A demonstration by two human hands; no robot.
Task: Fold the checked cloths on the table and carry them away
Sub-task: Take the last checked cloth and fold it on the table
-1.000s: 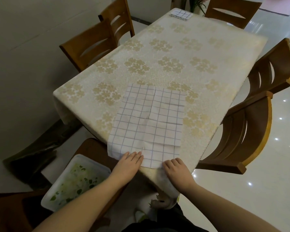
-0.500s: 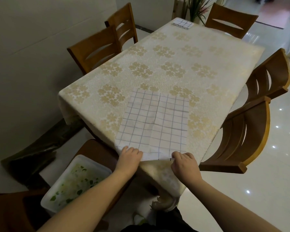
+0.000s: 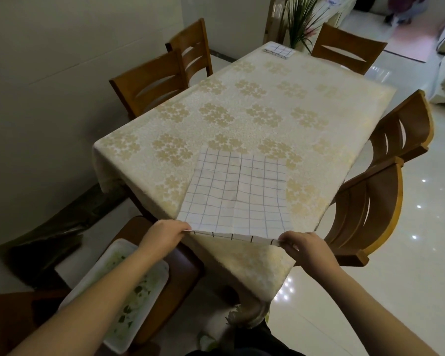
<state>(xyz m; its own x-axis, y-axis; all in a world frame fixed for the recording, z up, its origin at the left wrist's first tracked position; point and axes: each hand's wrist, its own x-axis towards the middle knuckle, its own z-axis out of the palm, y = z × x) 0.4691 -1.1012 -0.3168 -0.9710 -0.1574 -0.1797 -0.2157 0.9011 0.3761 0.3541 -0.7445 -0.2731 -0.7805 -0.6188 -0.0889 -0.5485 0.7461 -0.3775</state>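
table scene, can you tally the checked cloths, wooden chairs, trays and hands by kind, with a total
checked cloths: 2, the spread cloth and the folded cloth
wooden chairs with backs showing: 5, for example the near right chair
white trays: 1, the tray
hands: 2, the left hand and the right hand
total: 10

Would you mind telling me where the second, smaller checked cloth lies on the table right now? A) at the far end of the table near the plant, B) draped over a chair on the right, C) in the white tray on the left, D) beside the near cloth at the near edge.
A: the small folded checked cloth sits at the table's far end by the plant, while both hands lift the near cloth.
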